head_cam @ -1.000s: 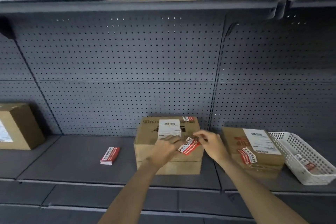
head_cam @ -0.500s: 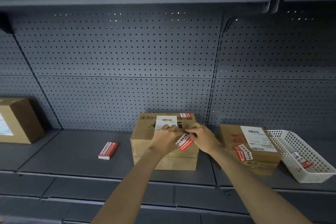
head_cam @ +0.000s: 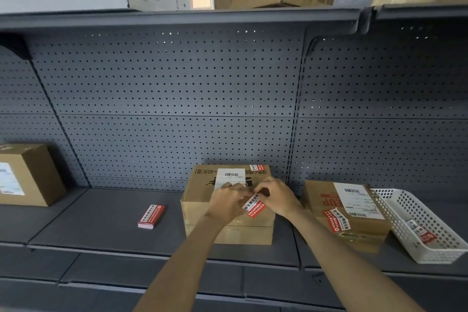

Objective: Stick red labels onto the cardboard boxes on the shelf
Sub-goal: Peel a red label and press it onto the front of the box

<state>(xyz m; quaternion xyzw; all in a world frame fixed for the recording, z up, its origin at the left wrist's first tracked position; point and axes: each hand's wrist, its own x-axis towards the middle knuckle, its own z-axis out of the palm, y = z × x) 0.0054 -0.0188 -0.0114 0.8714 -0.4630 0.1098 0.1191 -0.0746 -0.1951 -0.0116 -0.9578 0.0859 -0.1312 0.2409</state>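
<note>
**Both hands are pinching a red label over the middle box**

You are holding a red label (head_cam: 254, 206) between both hands, right at the front top edge of the middle cardboard box (head_cam: 202, 192). Your left hand (head_cam: 228, 204) is pinching the label's lower left end with curled fingers. Your right hand (head_cam: 278, 197) is pinching its upper right end, and the two hands are almost touching. The label is tilting, with its right end higher. The picture is soft there, so it may already be touching the cardboard, but that cannot be told.

On top of the middle box, a white shipping label (head_cam: 231, 177) is lying partly under your left knuckles. A small red sticker (head_cam: 258, 167) is sitting at the back right corner. The middle box is standing on the grey shelf (head_cam: 101, 215), close to the pegboard panel (head_cam: 164, 99).

Left of the middle box, a stack of red labels (head_cam: 151, 216) is lying flat nearby. Well apart, further left, a brown box (head_cam: 30, 175) is standing.

Just beside the middle box on the right, a second cardboard box (head_cam: 316, 195) is carrying a red sticker of its own (head_cam: 336, 219). Beyond that, a white basket (head_cam: 395, 208) is holding a few loose labels (head_cam: 423, 233).
</note>
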